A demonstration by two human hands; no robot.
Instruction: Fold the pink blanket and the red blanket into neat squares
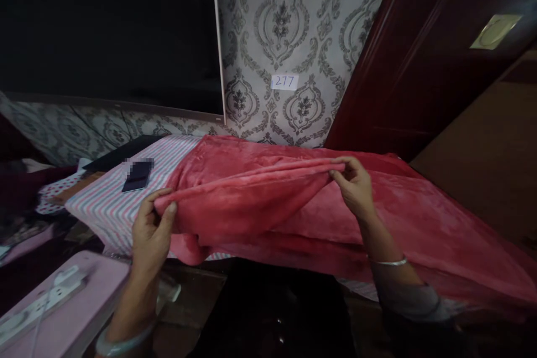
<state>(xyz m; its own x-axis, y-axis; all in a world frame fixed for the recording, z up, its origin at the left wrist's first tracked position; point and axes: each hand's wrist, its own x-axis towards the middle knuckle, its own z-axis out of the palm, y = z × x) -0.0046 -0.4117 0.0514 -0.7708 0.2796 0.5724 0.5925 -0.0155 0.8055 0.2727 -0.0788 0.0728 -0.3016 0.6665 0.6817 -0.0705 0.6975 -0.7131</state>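
Note:
A coral-red fleece blanket (pixel 247 201) lies over a bed, and its top layer is lifted into a long fold. My left hand (pixel 151 232) pinches one end of that fold between thumb and fingers. My right hand (pixel 354 187) grips the other end, with a thin bangle on the wrist. The blanket's folds hide the bed beneath it on the right side. A striped pink, white and blue sheet (pixel 115 212) shows just beyond my left hand.
A dark smartphone (pixel 137 175) lies on the striped sheet. A white power strip (pixel 42 305) rests on a pink surface at lower left. Damask wallpaper (pixel 281 28) and a dark wall-mounted screen (pixel 104 22) stand behind the bed, with a dark red door (pixel 390 50) at right.

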